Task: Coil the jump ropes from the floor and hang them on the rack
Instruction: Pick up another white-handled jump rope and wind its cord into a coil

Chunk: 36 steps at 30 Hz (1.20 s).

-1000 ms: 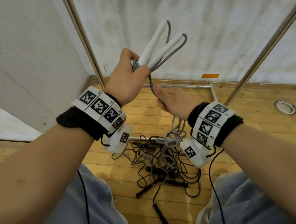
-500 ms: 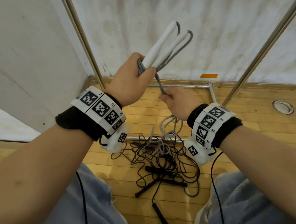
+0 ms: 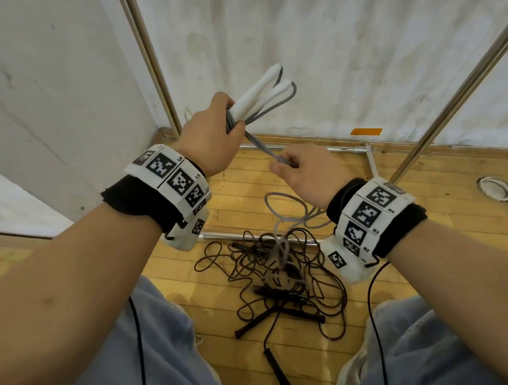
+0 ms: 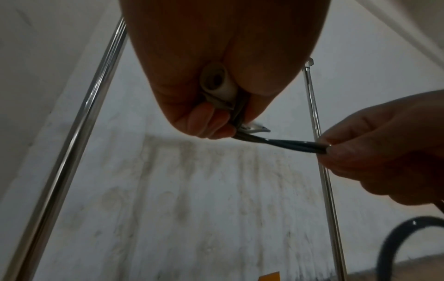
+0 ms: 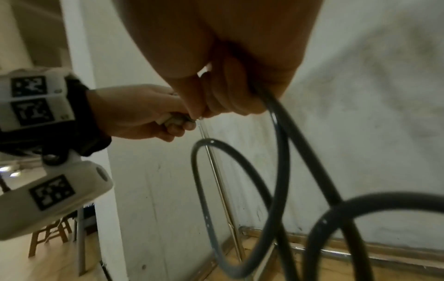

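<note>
The left hand (image 3: 211, 138) grips the white handles (image 3: 261, 95) above the floor tangle (image 3: 274, 272); the right hand (image 3: 305, 173) pinches the limp grey rope (image 3: 259, 144), best gathered near the handles

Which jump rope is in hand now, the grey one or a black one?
The grey rope with white handles: left hand grips it, right hand pinches its cord. The black ropes lie tangled on the floor.

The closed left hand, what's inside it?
The left hand grips two white jump-rope handles and several turns of grey rope. How many turns is hidden by the fingers.
</note>
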Available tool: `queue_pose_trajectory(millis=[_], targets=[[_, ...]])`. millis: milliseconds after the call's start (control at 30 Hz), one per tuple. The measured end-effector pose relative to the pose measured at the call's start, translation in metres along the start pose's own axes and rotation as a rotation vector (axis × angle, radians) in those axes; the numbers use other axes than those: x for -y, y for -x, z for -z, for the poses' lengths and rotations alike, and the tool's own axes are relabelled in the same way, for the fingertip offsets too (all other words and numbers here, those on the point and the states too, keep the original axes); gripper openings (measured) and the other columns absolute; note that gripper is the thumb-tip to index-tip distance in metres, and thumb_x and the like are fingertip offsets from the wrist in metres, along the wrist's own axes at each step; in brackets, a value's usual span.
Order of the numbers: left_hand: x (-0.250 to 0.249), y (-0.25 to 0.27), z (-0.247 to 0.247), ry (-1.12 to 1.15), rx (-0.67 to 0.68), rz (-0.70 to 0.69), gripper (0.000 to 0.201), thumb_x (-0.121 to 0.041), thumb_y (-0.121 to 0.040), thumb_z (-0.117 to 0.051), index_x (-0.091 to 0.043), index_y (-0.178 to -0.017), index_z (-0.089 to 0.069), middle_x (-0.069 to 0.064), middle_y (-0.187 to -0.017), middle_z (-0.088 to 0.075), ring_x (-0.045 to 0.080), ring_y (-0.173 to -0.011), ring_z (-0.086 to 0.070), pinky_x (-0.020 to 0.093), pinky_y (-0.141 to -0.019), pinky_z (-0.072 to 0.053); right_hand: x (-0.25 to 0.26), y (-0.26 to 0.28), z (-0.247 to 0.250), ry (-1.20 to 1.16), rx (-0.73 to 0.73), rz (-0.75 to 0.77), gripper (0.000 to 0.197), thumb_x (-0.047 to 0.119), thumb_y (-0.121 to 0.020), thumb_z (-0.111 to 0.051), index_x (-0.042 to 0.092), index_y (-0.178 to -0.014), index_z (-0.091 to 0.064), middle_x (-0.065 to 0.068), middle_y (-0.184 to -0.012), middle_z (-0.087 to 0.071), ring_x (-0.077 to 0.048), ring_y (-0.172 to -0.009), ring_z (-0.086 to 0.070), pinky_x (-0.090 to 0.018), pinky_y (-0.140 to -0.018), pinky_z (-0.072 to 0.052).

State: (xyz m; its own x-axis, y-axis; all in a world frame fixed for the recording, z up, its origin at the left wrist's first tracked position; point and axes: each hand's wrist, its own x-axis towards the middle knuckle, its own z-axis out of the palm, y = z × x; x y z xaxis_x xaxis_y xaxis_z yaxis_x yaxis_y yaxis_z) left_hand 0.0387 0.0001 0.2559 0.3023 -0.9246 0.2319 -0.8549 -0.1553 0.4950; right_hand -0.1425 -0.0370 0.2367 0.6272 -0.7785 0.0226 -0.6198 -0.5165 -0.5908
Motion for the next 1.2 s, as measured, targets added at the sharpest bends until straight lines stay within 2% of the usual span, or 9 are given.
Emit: queue_pose_trajectory(millis=[133,400,467,600,700,867,967,1033,1200], targets=[[0.004,0.001,-0.007,-0.091,0.007,-0.016,0.028,-0.029,-0.097,-0.047,-0.013,-0.119,-0.041,0.0,-0.079,-0.05,0.015,-0.057,-0.045,0.029,-0.049,-0.029,0.007,0.003,0.001,-0.001,0.017,0.007,0.044,0.032,-0.1,-0.039,0.013,-0.061,-0.042,0.001,-0.057,-0.039,-0.014,-0.052,-0.036,-0.029,-0.05,-0.027],[-0.006,0.011,-0.022,-0.208,0.273,-0.069,0.018,-0.023,-0.093,-0.051,-0.015,-0.108,-0.043,0.002,-0.087,-0.054,0.024,-0.075,-0.053,0.034,-0.062,-0.041,0.013,0.0,0.018,-0.233,-0.026,-0.025,0.035,0.023,-0.099,-0.044,0.001,-0.08,-0.064,0.004,-0.047,-0.033,-0.006,-0.034,-0.031,-0.017,-0.04,-0.024],[-0.007,0.014,-0.024,-0.221,0.298,-0.09,0.019,-0.026,-0.088,-0.054,-0.02,-0.1,-0.041,-0.002,-0.08,-0.053,0.018,-0.068,-0.052,0.03,-0.055,-0.037,0.014,0.001,0.022,-0.311,0.01,-0.042,0.03,0.018,-0.098,-0.044,0.002,-0.087,-0.067,0.004,-0.047,-0.033,-0.007,-0.036,-0.029,-0.023,-0.045,-0.03],[-0.011,0.021,-0.032,-0.287,0.236,-0.144,0.034,-0.048,-0.077,-0.062,-0.024,-0.089,-0.04,-0.013,-0.067,-0.044,0.002,-0.057,-0.038,0.024,-0.046,-0.022,0.013,0.003,0.025,-0.435,0.029,-0.068,0.03,0.016,-0.099,-0.042,0.012,-0.076,-0.061,0.011,-0.039,-0.04,-0.016,-0.038,-0.035,-0.03,-0.05,-0.033],[-0.008,0.018,-0.037,-0.333,0.207,-0.084,0.035,-0.051,-0.085,-0.058,-0.021,-0.089,-0.04,-0.01,-0.066,-0.041,0.006,-0.055,-0.038,0.026,-0.045,-0.023,0.01,0.007,0.03,-0.316,-0.023,-0.036,0.042,0.032,-0.098,-0.046,0.002,-0.073,-0.062,0.008,-0.037,-0.04,-0.016,-0.034,-0.047,-0.02,-0.041,-0.038],[0.004,0.011,-0.038,-0.441,0.312,0.034,0.026,-0.036,-0.089,-0.055,-0.017,-0.097,-0.04,-0.002,-0.075,-0.048,0.016,-0.063,-0.049,0.029,-0.048,-0.034,0.005,0.009,0.026,-0.102,0.04,0.003,0.049,0.041,-0.096,-0.044,0.008,-0.061,-0.044,-0.003,-0.051,-0.029,-0.017,-0.045,-0.025,-0.029,-0.047,-0.024],[0.008,0.014,-0.039,-0.502,0.382,0.061,0.024,-0.033,-0.09,-0.052,-0.015,-0.1,-0.04,0.001,-0.079,-0.051,0.024,-0.074,-0.055,0.034,-0.058,-0.044,0.001,0.01,0.02,-0.059,0.06,-0.017,0.038,0.034,-0.098,-0.042,0.009,-0.074,-0.06,0.004,-0.052,-0.038,-0.011,-0.046,-0.033,-0.017,-0.044,-0.028],[0.008,0.015,-0.04,-0.506,0.38,0.038,0.022,-0.034,-0.089,-0.051,-0.017,-0.098,-0.04,-0.002,-0.075,-0.048,0.024,-0.073,-0.054,0.034,-0.059,-0.043,-0.004,0.008,0.021,-0.068,0.01,-0.026,0.036,0.03,-0.099,-0.041,0.009,-0.082,-0.065,0.007,-0.053,-0.041,-0.008,-0.046,-0.036,-0.014,-0.045,-0.031],[-0.002,0.022,-0.041,-0.413,0.343,-0.14,0.018,-0.042,-0.085,-0.051,-0.025,-0.087,-0.044,-0.009,-0.069,-0.05,0.01,-0.06,-0.047,0.026,-0.049,-0.031,-0.02,-0.005,0.035,-0.021,-0.13,-0.068,0.045,0.039,-0.096,-0.046,0.0,-0.085,-0.065,-0.002,-0.058,-0.045,-0.014,-0.05,-0.038,-0.026,-0.049,-0.029]])
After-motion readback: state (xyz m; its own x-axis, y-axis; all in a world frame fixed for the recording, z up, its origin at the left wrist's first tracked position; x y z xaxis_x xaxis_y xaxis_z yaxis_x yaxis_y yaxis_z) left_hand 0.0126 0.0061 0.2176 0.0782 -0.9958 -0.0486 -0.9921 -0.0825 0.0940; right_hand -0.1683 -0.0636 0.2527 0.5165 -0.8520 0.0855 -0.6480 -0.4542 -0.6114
